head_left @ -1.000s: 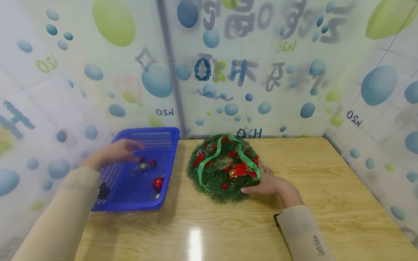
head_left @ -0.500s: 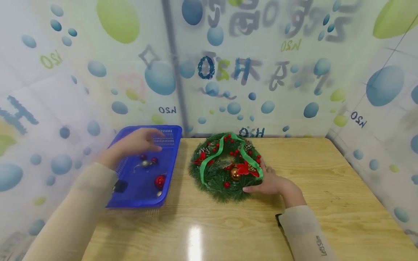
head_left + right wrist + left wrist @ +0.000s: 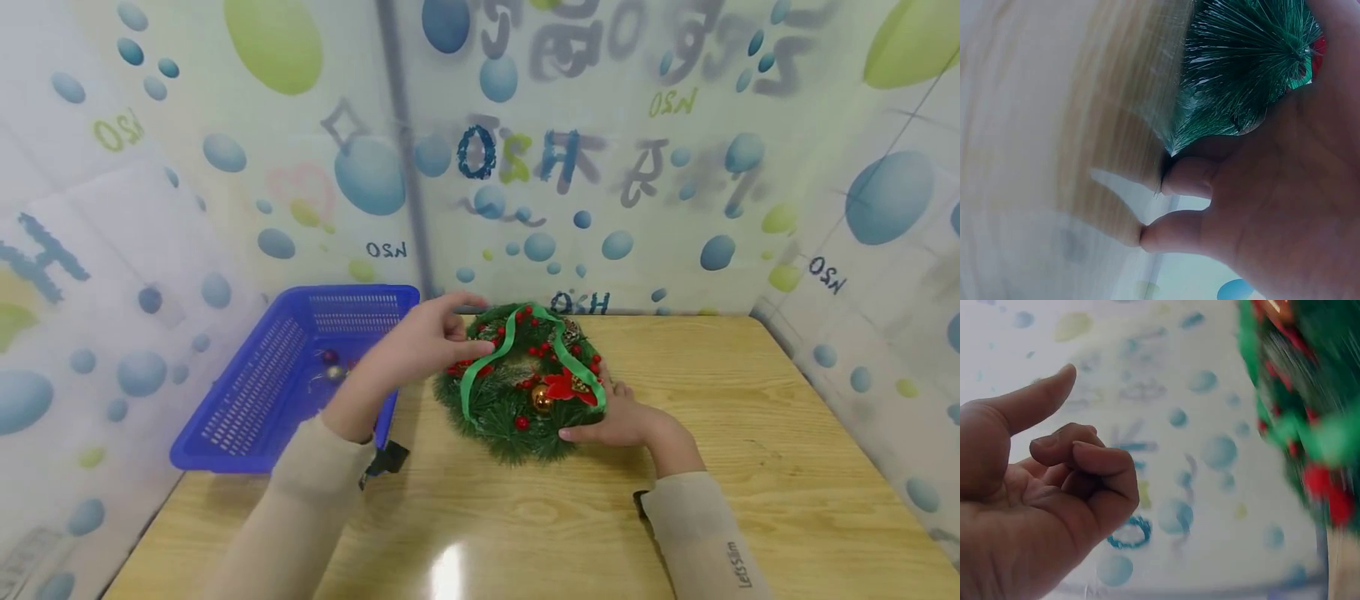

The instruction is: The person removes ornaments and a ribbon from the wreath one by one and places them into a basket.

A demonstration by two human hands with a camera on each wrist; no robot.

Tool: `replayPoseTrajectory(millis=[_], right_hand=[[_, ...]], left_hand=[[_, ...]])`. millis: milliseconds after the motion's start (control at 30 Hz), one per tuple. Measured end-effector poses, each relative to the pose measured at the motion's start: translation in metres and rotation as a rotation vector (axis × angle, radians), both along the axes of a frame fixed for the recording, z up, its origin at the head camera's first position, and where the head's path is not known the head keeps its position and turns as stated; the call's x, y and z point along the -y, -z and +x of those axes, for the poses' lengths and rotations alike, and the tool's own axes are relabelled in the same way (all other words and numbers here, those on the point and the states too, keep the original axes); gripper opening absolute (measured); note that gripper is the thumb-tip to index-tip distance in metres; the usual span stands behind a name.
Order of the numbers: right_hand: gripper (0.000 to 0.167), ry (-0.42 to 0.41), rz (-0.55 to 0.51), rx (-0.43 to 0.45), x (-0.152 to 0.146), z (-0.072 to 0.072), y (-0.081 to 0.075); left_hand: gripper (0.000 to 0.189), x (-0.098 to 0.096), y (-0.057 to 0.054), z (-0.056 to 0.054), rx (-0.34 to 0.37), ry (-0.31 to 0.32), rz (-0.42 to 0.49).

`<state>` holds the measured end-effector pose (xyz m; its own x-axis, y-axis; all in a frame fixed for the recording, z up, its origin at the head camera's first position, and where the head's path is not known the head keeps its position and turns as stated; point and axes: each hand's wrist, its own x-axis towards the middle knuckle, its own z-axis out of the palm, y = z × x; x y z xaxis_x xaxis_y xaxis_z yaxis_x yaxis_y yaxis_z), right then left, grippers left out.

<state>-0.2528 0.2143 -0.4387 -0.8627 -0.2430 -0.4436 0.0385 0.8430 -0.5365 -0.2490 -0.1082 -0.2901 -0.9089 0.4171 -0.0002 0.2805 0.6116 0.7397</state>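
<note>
A green Christmas wreath [image 3: 517,446] lies on the table, with red berries, red flowers, a gold ball [image 3: 542,398] and green ribbon [image 3: 468,379] across it. My right hand [image 3: 630,421] grips its right edge, thumb in front; in the right wrist view two fingertips [image 3: 1188,178] rest on the wooden surface beside the needles. Over the wreath's upper left hovers my left hand [image 3: 420,342], thumb and index finger apart. Nothing shows between its fingers in the left wrist view, where the other fingers [image 3: 1107,465] curl loosely toward the palm.
A blue plastic basket [image 3: 225,446] stands on the left of the table [image 3: 750,400]. Small red and gold ornaments [image 3: 334,372] lie inside, partly hidden by my left arm. A patterned curtain [image 3: 637,167] hangs behind the table.
My left hand has moved right from over the basket to over the wreath's left side. My right hand keeps its place on the wreath. The view has shifted slightly.
</note>
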Motion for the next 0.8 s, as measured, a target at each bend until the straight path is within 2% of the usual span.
replayPoseTrajectory(millis=[133,200,300,467,667,800], right_hand=[[0.150,0.013,0.002,0.001,0.000,0.000,0.001],[0.150,0.010,-0.003,-0.001,0.001,-0.001,0.002],[0.150,0.006,-0.005,-0.005,0.003,-0.001,0.003],[0.150,0.007,0.013,-0.012,0.004,-0.001,0.003],[0.150,0.008,0.046,-0.010,0.004,-0.003,0.004],[0.150,0.015,0.054,-0.005,0.001,-0.002,0.004]], left_hand=[[0.055,-0.033,0.014,0.015,0.036,0.023,0.164],[0.054,-0.047,0.025,0.017,0.060,0.021,0.218],[0.055,-0.061,0.045,0.015,0.089,-0.008,0.252],[0.061,-0.070,0.070,0.004,0.129,-0.061,0.236],[0.061,-0.066,0.093,-0.010,0.160,-0.109,0.203],[0.063,-0.065,0.104,-0.018,0.183,-0.073,0.155]])
